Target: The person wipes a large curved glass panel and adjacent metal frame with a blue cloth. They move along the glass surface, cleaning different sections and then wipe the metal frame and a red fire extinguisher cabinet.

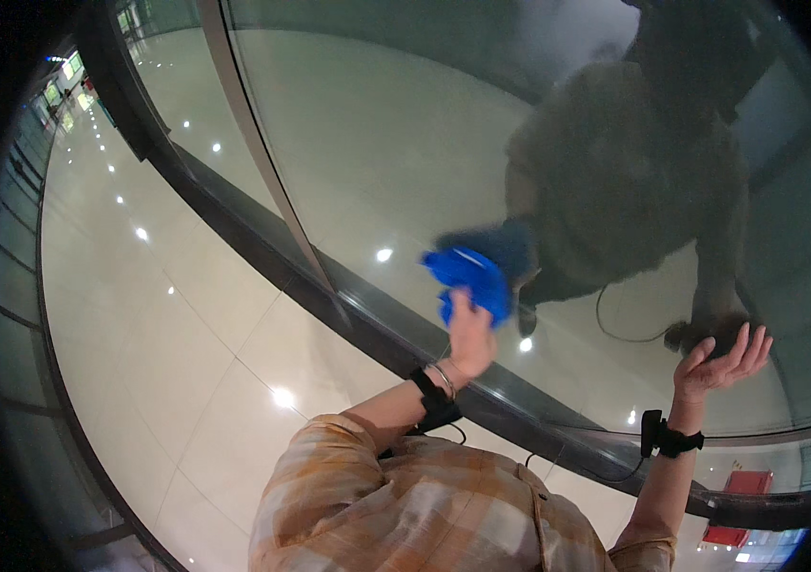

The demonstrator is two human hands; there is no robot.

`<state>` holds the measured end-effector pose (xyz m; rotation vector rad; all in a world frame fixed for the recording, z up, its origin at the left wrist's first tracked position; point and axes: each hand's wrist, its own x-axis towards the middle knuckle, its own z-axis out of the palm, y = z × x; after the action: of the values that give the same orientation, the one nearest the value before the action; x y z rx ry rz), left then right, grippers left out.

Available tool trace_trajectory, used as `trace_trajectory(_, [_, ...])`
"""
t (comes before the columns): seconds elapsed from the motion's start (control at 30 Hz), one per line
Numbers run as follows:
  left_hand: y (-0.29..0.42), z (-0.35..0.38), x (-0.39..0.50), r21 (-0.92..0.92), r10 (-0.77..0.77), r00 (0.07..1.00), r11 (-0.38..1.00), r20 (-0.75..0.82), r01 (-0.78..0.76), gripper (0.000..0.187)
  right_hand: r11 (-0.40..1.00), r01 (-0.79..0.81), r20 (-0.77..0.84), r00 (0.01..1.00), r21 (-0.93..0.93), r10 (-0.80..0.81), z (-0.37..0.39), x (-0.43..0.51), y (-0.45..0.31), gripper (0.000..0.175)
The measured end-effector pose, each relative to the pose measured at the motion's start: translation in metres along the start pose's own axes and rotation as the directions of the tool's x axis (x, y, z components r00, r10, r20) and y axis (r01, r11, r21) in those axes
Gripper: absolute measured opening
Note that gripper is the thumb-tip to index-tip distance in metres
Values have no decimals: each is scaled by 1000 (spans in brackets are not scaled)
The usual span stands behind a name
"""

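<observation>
Bunched in my left hand [471,336] is a blue cloth [473,279], held against or very near a large glass pane [391,143]. The cloth is slightly blurred, and its dark reflection shows beside it in the glass. To the right, my right hand [723,365] holds nothing, its fingers apart, raised close to the same pane. Whether its palm touches the glass I cannot tell. Each wrist has a black strap with a small device, and a bracelet circles the left one. My reflection fills much of the pane.
A dark sill [377,332] runs along the foot of the glass. A metal upright [262,143] divides the panes. Glossy tiled floor [184,372] reflects ceiling lights. A thin black cable [613,477] hangs near my right wrist. Red objects [727,536] lie at lower right.
</observation>
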<state>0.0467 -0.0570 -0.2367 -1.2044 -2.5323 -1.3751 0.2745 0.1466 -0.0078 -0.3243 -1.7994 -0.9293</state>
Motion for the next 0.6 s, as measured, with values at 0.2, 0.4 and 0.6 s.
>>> trace_trajectory(0.2, [-29,-7,14,133,425,879,879,216,-457,19,1000,-5,2,1000,10,5,-3,1,-1,51])
trace_trajectory(0.4, [-56,-133,124,50,-113,750,980,-652,191,69,996,-76,38,997,36,74,-6,-4,-5,49])
trace_trajectory(0.6, [-12,-51,73,104,176,792,984,-585,-142,50,992,-111,26,994,64,109,-6,1,-11,49])
